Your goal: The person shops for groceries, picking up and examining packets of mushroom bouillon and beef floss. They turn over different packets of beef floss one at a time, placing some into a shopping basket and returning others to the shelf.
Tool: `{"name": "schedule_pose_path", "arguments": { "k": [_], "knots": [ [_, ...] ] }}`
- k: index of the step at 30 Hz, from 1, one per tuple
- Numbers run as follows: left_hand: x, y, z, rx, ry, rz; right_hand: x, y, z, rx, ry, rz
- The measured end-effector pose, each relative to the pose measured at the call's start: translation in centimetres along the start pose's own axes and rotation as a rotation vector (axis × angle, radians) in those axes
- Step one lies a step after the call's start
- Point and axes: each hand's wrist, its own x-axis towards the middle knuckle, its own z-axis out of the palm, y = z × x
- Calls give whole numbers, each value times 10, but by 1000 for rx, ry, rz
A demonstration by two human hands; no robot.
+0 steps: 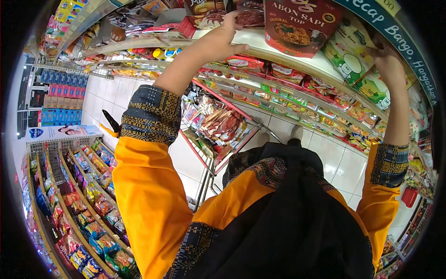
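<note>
1. Green-and-white pouches (349, 65) stand to the right of the red ABON SAPI pack (293, 37), on the upper shelf (254, 40). A rounded white cartoon figure with a smiling face is printed on each, over pale yellow and leafy green.
2. Beside these pouches, the right hand (388, 64) is raised with its fingers bent; whether a pouch is gripped cannot be told. The left hand (216, 43) is seen open, thumb spread, with its fingertips at a dark meat-picture pack (251, 17) to the left of the red pack; no firm grip can be made out.
3. On the red pack, "ABON SAPI", "TOP" and "ORIGINAL" can be read above a printed bowl of shredded food; a round gold emblem is placed near its upper right.
4. Below the red pack, "Royco" is printed on red packets (242, 63) lined up on a lower shelf. On the teal sign strip (397, 35) to its upper right, "ecap Bango, Hangatkan" is legible.
5. Below and to the left of the red pack, a shopping trolley (232, 108) with red edging is filled with piled packets (220, 124), mostly brown, red and white.
6. Farther down and left, colourful snack bags (95, 229) are held in rows by a wire rack (60, 143).
</note>
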Motion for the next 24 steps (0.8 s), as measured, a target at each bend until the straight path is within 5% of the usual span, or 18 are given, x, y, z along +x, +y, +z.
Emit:
{"name": "schedule_pose_path", "arguments": {
  "k": [6, 16, 20, 24],
  "knots": [
    [6, 12, 1, 19, -27, -24, 4, -29, 6, -591, 312, -178],
    [14, 19, 13, -79, -3, 84, 23, -27, 13, -850, 225, -196],
    [23, 5, 27, -135, 110, 151, 23, -46, 6, -709, 70, -87],
    [35, 7, 37, -213, 216, 48, 39, -16, 19, -589, 163, -96]
  ]
}}
